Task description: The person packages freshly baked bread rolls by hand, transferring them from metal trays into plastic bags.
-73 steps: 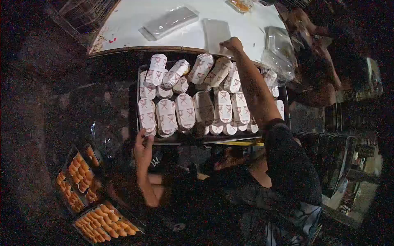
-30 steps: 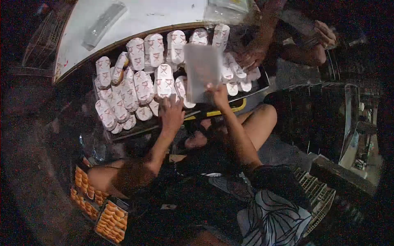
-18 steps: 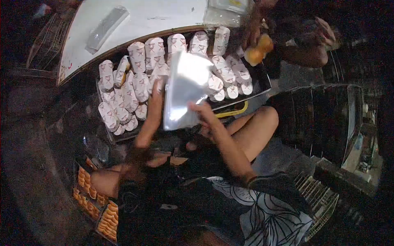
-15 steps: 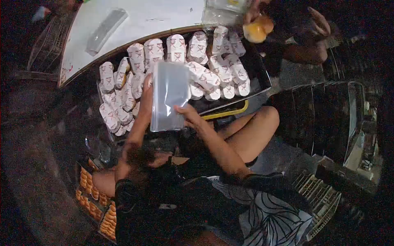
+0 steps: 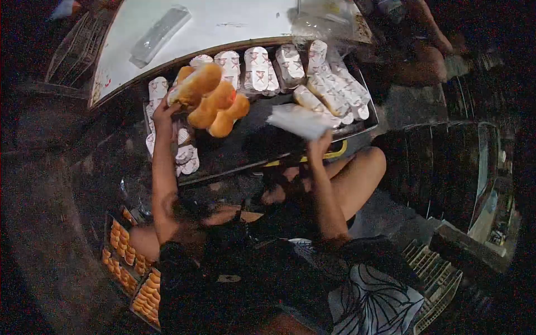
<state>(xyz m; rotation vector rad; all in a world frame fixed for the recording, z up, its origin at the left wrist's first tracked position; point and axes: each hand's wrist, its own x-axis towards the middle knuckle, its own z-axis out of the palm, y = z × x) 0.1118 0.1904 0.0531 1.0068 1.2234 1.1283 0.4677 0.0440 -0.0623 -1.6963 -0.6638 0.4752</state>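
The biggest thing is the white table [image 5: 223,25], which lies at 12 o'clock. Just below it is the black tray [image 5: 240,142], and paper-wrapped buns [image 5: 259,72] lie along its far side and at both ends. The two hands are well apart over this tray. The left forearm is raised almost straight towards 12 o'clock, and the left hand [image 5: 166,113], at 10 o'clock of the view, is closed on the near-left end of a cluster of golden buns [image 5: 215,106], with fingers partly hidden. This cluster is held above the tray and spreads from the hand towards 2 and 3 o'clock. The right forearm is pointing a little before 12 o'clock, and the right hand [image 5: 320,145], at 2 o'clock, is closed on the lower right end of the clear plastic bags [image 5: 300,121]. They are blurred and extend from the fingers towards 10 o'clock. Between 7 and 8 o'clock are more bare buns [image 5: 148,296] on trays. Another person's arm [image 5: 430,25] shows between 1 and 2 o'clock. The smallest is a yellow handle [image 5: 340,149], near the right hand.
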